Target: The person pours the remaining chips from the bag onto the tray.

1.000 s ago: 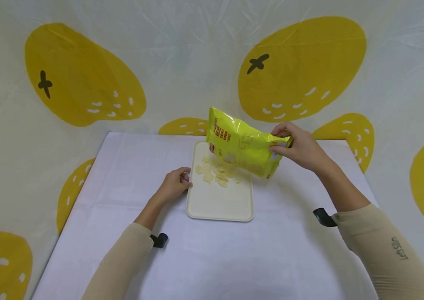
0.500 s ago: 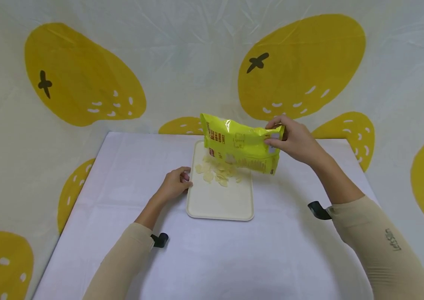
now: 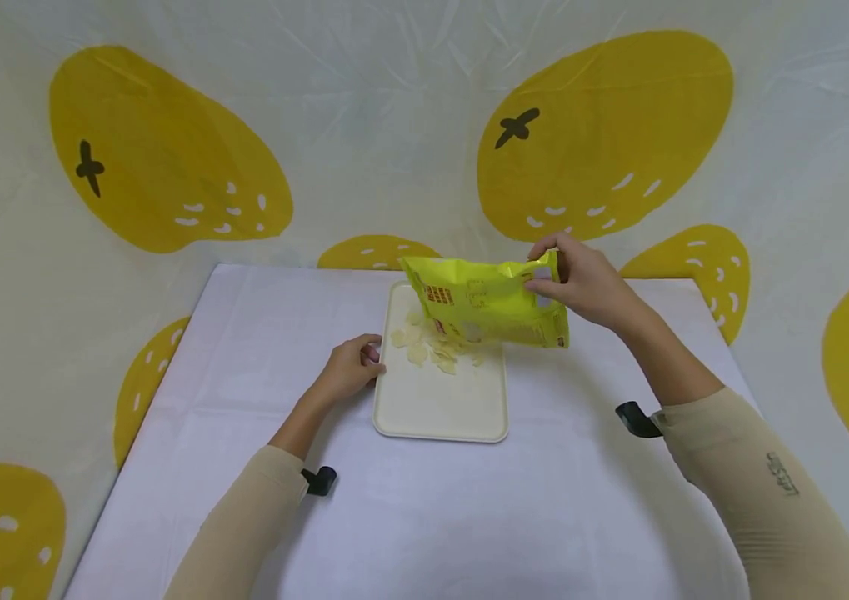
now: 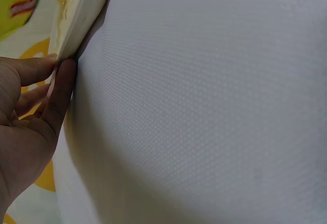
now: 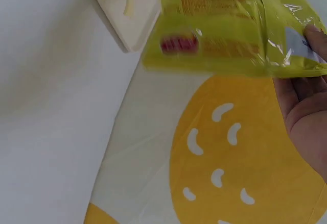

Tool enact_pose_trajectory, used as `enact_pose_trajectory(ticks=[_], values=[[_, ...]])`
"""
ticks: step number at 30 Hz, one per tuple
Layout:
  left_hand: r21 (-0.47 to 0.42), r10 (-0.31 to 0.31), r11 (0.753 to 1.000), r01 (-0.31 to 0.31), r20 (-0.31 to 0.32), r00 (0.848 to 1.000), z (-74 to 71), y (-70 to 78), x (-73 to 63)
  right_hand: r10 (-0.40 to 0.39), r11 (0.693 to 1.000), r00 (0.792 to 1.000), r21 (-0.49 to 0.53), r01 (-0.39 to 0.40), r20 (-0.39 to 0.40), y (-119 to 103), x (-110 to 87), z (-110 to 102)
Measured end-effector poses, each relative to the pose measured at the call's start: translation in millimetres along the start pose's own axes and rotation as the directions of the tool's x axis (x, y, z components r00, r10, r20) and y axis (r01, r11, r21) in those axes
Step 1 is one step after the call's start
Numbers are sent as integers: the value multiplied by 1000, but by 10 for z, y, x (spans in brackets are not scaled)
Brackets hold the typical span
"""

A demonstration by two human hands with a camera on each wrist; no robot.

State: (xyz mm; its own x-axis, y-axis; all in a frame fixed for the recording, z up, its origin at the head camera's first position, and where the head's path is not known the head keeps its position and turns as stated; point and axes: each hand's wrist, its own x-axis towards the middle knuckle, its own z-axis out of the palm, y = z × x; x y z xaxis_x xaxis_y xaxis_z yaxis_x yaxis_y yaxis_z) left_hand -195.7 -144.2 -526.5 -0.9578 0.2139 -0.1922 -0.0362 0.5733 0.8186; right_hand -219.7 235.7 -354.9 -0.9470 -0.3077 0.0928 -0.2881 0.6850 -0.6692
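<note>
My right hand (image 3: 587, 283) pinches one end of a yellow-green chip bag (image 3: 487, 304) and holds it tilted over a cream rectangular tray (image 3: 439, 412). The bag's other end slants down toward the tray's far half. Thin pale potato chips (image 3: 417, 354) lie loose there, partly hidden behind the bag. At the tray's left edge, my left hand (image 3: 349, 367) grips the rim. The left wrist view shows the thumb and fingers (image 4: 64, 86) closed on that rim. In the right wrist view the bag (image 5: 214, 35) looks blurred, and part of the right hand is cut off.
A white cloth (image 3: 259, 333) covers the table, whose far edge meets a hanging backdrop (image 3: 387, 125) printed with yellow fruit. Each forearm has a beige sleeve, with a black wrist camera mount (image 3: 637, 419) sticking out.
My right hand has shifted slightly left with the bag. The bag's far-left end has dropped lower and it lies more level. My left hand and the tray have stayed put.
</note>
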Motion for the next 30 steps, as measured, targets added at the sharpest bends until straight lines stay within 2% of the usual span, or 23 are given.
enact_pose_trajectory(ticks=[13,23,30], values=[[20,-18,1000,18,8,1000,0,-8,12,-21,1000,1000,5,21,-2,-37,81,39],[8,-2,1000,1,6,1000,3,-11,10,-37,994,999,104,38,-19,-82,95,-12],[16,2,1000,-2,1,1000,9,-21,11,-76,997,997,15,76,-16,-149,140,-14]])
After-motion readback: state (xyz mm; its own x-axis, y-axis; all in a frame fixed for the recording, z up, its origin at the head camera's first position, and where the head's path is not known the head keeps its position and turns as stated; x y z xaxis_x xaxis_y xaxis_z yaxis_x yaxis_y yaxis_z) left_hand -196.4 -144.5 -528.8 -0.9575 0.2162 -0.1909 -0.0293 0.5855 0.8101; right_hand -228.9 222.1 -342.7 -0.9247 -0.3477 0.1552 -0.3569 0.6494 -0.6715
